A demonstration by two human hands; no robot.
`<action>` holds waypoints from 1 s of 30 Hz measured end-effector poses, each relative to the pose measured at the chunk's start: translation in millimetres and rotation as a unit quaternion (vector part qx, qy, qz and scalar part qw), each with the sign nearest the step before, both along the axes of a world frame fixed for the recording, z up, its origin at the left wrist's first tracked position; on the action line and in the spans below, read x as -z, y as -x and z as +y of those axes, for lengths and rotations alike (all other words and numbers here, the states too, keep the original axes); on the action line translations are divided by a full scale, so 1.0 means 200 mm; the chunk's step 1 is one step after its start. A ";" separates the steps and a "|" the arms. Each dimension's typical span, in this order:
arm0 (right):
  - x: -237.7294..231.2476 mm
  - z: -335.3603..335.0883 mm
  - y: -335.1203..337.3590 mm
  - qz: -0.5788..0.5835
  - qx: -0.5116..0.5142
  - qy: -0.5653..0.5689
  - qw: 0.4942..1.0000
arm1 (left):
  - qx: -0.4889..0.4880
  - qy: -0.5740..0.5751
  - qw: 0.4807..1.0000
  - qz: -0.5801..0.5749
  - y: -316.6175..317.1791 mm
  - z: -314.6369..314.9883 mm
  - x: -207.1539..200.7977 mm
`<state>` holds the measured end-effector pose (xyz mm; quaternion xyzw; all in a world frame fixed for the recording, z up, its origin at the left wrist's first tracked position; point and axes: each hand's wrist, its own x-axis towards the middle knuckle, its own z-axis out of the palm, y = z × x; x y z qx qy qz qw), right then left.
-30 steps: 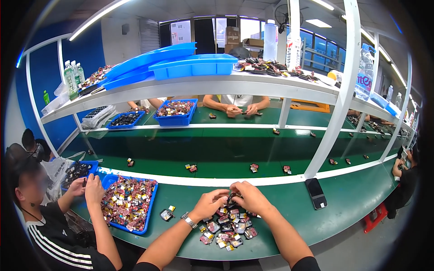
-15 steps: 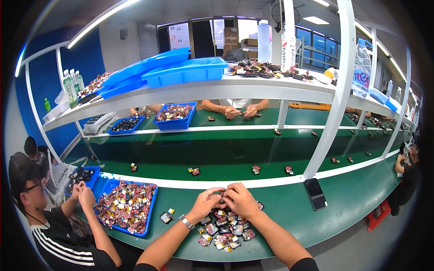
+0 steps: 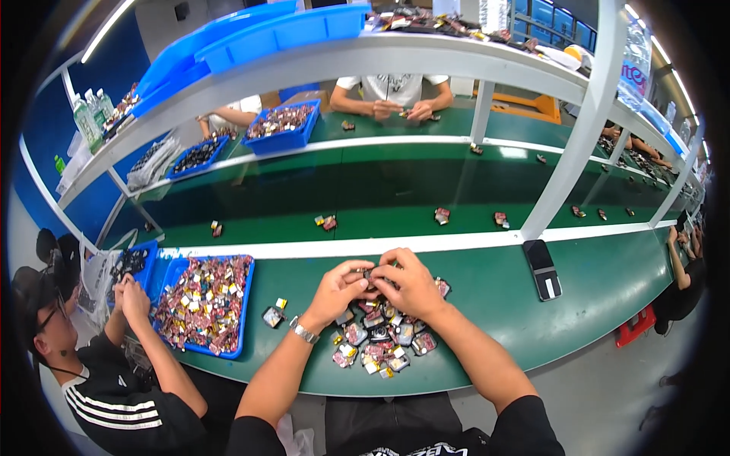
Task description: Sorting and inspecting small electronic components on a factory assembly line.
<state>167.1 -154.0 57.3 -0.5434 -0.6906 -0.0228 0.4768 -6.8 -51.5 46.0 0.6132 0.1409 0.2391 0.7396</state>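
Observation:
My left hand [image 3: 340,291] and my right hand [image 3: 408,283] meet at the far side of a pile of small electronic units [image 3: 378,343]. The fingers of both hands are closed round one small dark unit [image 3: 368,276], mostly hidden by them. Red circuit boards, silvery and yellow pieces and black casings show in the pile, which lies on the green table [image 3: 487,319] under my wrists. Left of my left hand, a single unit with a yellow-tipped part [image 3: 274,315] lies by itself.
A blue tray [image 3: 247,304] heaped with red boards stands at left, beside a co-worker [image 3: 114,372]. A phone [image 3: 541,270] lies at right. Beyond a white rail, scattered units [image 3: 442,216] lie on a green belt. A white shelf [image 3: 426,57] on posts crosses above; another person works opposite.
The view has tilted downward, so the table sits higher in the picture and my lap shows. Both hands stay together on the small unit, with the fingers slightly shifted.

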 end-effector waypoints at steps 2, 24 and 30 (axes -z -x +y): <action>0.00 0.01 0.01 0.025 -0.014 0.013 0.999 | 0.002 0.010 1.000 -0.008 0.01 0.02 0.01; -0.05 -0.04 -0.04 0.001 -0.122 0.104 0.987 | 0.024 0.048 0.999 0.010 0.00 -0.01 0.05; -0.04 -0.04 -0.09 0.070 -0.179 0.156 0.969 | 0.019 0.019 1.000 0.012 -0.01 -0.02 0.07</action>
